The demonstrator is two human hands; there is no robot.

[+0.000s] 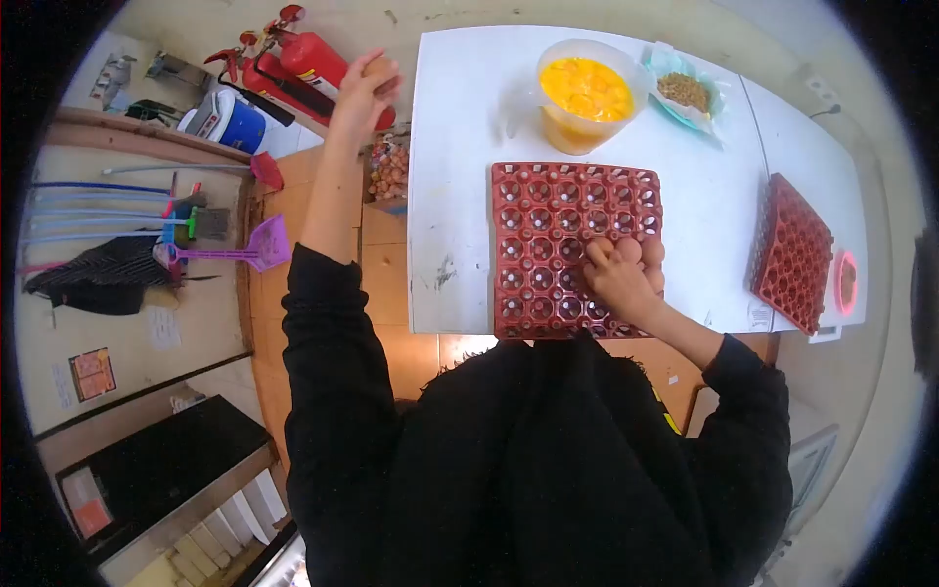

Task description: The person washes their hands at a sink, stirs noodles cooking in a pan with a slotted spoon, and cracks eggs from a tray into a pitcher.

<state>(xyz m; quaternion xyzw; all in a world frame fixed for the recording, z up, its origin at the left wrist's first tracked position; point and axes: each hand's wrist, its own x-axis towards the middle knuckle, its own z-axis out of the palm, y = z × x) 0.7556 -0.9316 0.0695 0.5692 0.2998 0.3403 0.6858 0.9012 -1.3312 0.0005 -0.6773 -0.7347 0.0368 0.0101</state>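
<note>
My left hand (364, 96) is stretched out past the table's left edge, its fingers curled around a brown eggshell (380, 68). Below it on the floor side stands a box of broken eggshells (388, 174). Over the right part of a dark red egg tray (533, 249), my right hand (624, 282) has its fingers closed on a brown egg (629, 249). Another egg (652, 252) sits close beside those fingers, and most other cups of the tray hold nothing. Behind the tray is a clear plastic pitcher (577, 137) with cracked eggs, yolks showing.
A teal dish (719, 127) of dried brown bits stands right of the pitcher. A second red tray (790, 256) and a pink-rimmed container (845, 282) are at the table's right end. Fire extinguishers (311, 61) stand at the back left; brooms and a purple dustpan (266, 245) hang left.
</note>
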